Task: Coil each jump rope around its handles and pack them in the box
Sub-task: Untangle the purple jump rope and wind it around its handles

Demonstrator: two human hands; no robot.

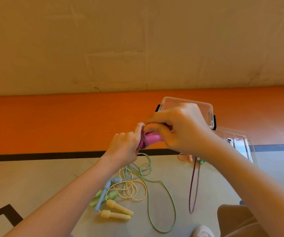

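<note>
Pink plastic jump-rope handles (152, 139) are lying roughly crosswise between the two hands, above the floor (223, 185), with the clear plastic storage box (204, 106) just beyond them. The left hand (126, 147) is gripping the handles' left end, where purple cord looks wound on, though the view is blurred. The right hand (177, 127) is curling over the right end, pinching the cord; its loose purple tail (193, 185) is hanging toward the floor's near edge.

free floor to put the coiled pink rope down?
Bare floor left of the rope pile, below the black line. Another patch between the green rope loop and the purple cord. Crowded: the tangle under the left hand, and by the box and lid.
</note>
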